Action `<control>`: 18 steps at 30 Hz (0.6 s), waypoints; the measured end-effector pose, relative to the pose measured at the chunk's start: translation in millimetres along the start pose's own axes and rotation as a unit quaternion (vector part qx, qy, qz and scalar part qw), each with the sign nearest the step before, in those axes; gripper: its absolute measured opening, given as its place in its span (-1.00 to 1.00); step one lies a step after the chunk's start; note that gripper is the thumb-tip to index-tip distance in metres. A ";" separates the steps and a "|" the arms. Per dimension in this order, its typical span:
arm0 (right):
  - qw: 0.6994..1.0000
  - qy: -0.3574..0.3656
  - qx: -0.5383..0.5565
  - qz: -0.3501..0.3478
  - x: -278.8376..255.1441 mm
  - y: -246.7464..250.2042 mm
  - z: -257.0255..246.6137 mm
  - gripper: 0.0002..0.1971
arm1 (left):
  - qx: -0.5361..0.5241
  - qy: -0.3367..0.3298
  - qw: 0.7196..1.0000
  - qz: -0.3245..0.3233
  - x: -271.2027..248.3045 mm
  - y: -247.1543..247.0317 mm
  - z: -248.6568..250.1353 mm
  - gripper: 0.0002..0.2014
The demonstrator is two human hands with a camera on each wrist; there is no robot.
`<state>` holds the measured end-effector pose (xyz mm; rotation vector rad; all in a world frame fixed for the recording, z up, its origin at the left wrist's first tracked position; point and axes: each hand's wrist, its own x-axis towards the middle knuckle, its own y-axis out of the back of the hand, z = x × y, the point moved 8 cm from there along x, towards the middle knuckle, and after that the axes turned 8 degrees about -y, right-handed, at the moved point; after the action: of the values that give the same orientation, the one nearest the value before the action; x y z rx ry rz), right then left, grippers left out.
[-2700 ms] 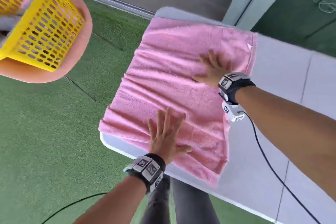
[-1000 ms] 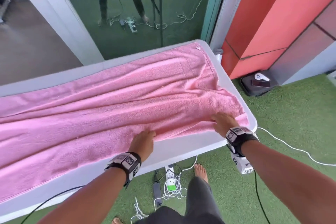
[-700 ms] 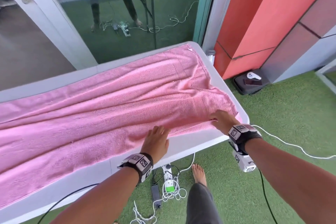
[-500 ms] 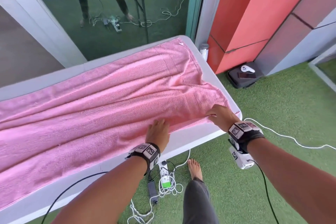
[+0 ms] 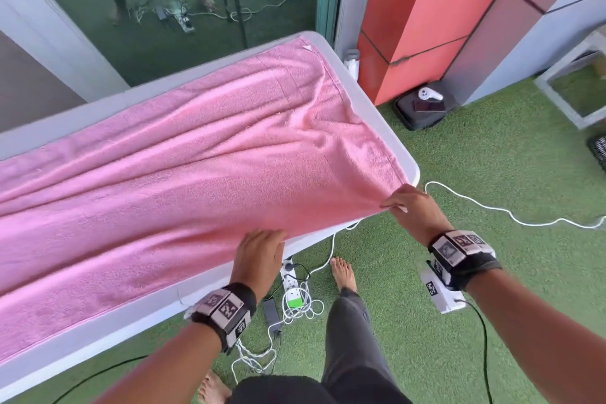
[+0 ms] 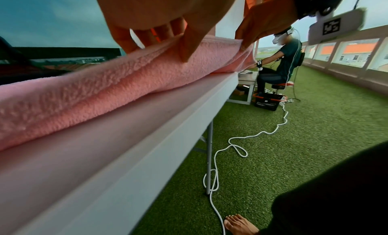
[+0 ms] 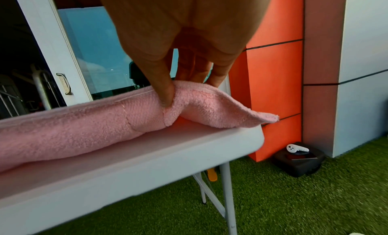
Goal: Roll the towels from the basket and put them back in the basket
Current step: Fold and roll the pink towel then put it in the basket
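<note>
White table (image 5: 398,141): pink towel (image 5: 183,167) spread lengthwise, left-right; both hands (image 5: 260,251) (image 5: 411,208) apparently pinch near edge, lifted.

One pink towel (image 5: 183,180) lies on one white folding table (image 5: 398,144). Two hands pinch its near edge: the left hand (image 5: 259,256) at 6 o'clock, the right hand (image 5: 413,210) at 4 o'clock.

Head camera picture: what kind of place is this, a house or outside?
Probably a covered balcony or terrace: fake grass on the floor, a glass door behind the folding table, and windows along one side.
</note>
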<state>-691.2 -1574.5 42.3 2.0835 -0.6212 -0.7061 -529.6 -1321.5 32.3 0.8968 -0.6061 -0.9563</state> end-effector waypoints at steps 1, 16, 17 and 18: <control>1.000 -0.009 0.003 0.008 -6.2 -1.1 5.1 -0.84 | -0.026 -0.002 1.000 -0.008 -6.1 -2.6 5.3 -0.78; 0.959 0.150 -0.010 -0.240 -65.6 -207.3 -202.9 -0.74 | 0.034 0.228 0.973 0.021 -156.2 45.0 -113.5 -0.68; 0.953 0.179 -0.010 -0.244 -68.3 -221.1 -229.1 -0.74 | 0.045 0.251 0.966 0.033 -173.5 55.3 -132.9 -0.64; 0.947 0.204 -0.017 -0.246 -71.2 -233.7 -255.1 -0.73 | 0.054 0.269 0.961 0.044 -190.2 65.6 -150.1 -0.60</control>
<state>-529.8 -1263.9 -5.5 2.2807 0.1508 -0.5172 -473.1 -1078.9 1.3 1.1630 -0.2292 -0.5640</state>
